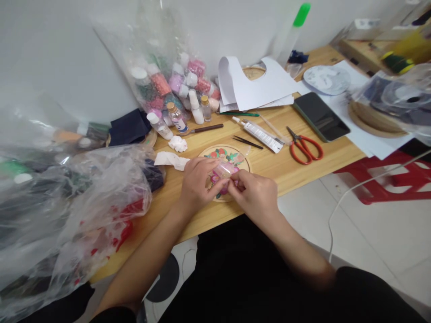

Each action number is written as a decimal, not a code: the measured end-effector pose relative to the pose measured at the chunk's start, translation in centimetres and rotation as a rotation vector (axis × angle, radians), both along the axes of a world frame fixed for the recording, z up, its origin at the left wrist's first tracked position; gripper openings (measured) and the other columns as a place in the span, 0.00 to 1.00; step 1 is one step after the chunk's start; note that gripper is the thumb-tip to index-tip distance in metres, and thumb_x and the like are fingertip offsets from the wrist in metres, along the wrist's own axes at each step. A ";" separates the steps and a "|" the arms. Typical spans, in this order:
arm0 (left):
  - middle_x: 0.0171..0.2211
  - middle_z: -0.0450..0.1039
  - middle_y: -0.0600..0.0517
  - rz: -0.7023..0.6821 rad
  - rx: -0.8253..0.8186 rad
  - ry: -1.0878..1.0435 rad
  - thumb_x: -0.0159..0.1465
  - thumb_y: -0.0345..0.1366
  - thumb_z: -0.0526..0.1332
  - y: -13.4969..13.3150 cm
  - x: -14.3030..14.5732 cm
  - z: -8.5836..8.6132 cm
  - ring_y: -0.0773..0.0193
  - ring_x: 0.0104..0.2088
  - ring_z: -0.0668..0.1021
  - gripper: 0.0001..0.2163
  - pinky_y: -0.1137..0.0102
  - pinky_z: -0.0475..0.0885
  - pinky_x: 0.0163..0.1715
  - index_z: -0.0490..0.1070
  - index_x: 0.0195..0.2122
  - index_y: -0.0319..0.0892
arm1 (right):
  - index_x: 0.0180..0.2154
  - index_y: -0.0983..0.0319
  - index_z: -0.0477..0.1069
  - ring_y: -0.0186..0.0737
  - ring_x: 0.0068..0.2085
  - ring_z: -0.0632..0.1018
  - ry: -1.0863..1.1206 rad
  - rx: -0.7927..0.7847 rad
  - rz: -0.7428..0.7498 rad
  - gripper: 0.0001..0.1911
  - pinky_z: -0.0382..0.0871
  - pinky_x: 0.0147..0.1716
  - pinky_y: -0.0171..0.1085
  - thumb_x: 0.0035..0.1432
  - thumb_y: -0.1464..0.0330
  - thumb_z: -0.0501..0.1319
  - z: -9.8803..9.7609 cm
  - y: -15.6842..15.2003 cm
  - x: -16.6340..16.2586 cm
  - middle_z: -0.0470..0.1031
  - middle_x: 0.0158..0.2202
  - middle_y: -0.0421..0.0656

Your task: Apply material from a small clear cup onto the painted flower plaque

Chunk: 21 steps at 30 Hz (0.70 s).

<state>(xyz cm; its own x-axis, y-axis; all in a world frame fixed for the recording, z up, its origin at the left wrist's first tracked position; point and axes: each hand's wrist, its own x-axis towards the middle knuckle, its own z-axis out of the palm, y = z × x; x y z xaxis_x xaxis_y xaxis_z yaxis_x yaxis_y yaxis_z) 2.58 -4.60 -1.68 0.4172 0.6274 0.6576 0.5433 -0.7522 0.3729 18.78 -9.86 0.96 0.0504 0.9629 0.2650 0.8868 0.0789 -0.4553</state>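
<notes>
Between my two hands is a small clear plastic packet (225,168) with a pinkish tint; whether that colour is its own or shows through cannot be made out. My left hand (198,181) is closed on its left side, thumb toward the front. With fingertips pinched together, my right hand (254,190) grips its right end. Just below both hands, a round wooden piece (248,165) with red, green and pink flowers lies on the table, partly hidden by them. Black tweezers (248,142) rest behind my right hand, and a torn white tissue (171,160) lies beside my left.
Small bottles (178,119) and a bag of coloured jars (168,80) stand at the back. A glue tube (262,134), red-handled scissors (305,147) and a phone (321,116) lie to the right. Crumpled plastic bags (67,215) cover the left. A white cable (340,197) hangs at right.
</notes>
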 end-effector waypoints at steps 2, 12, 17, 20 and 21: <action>0.42 0.79 0.47 -0.002 0.006 -0.014 0.62 0.42 0.63 0.0 0.0 -0.1 0.55 0.44 0.79 0.16 0.59 0.73 0.45 0.68 0.49 0.44 | 0.26 0.60 0.72 0.34 0.21 0.73 0.006 -0.007 0.004 0.09 0.49 0.21 0.32 0.54 0.65 0.57 0.0 0.0 0.1 0.75 0.19 0.40; 0.41 0.79 0.47 -0.004 0.070 -0.018 0.63 0.43 0.63 0.0 0.3 0.4 0.57 0.42 0.79 0.15 0.61 0.74 0.43 0.68 0.48 0.43 | 0.25 0.59 0.75 0.34 0.22 0.74 -0.002 -0.020 0.051 0.09 0.50 0.22 0.32 0.54 0.68 0.58 0.3 0.1 0.3 0.77 0.20 0.39; 0.41 0.79 0.47 0.016 0.076 0.011 0.64 0.44 0.62 0.0 0.2 0.3 0.57 0.43 0.80 0.15 0.60 0.74 0.43 0.67 0.48 0.43 | 0.24 0.59 0.75 0.34 0.23 0.74 -0.020 -0.085 0.065 0.10 0.49 0.22 0.33 0.54 0.68 0.58 0.5 0.3 0.2 0.78 0.21 0.39; 0.42 0.79 0.46 0.009 0.073 0.014 0.64 0.43 0.62 0.0 0.1 0.2 0.57 0.43 0.80 0.15 0.60 0.73 0.43 0.67 0.48 0.42 | 0.24 0.59 0.76 0.35 0.23 0.75 0.002 -0.137 0.065 0.09 0.50 0.22 0.32 0.53 0.68 0.59 0.7 0.4 0.3 0.77 0.21 0.40; 0.42 0.79 0.46 0.007 0.073 0.010 0.63 0.43 0.62 0.0 0.1 0.2 0.57 0.43 0.80 0.15 0.61 0.73 0.43 0.67 0.49 0.42 | 0.25 0.59 0.76 0.35 0.23 0.75 0.015 -0.147 0.064 0.08 0.50 0.22 0.32 0.53 0.68 0.60 0.8 0.4 0.4 0.77 0.21 0.40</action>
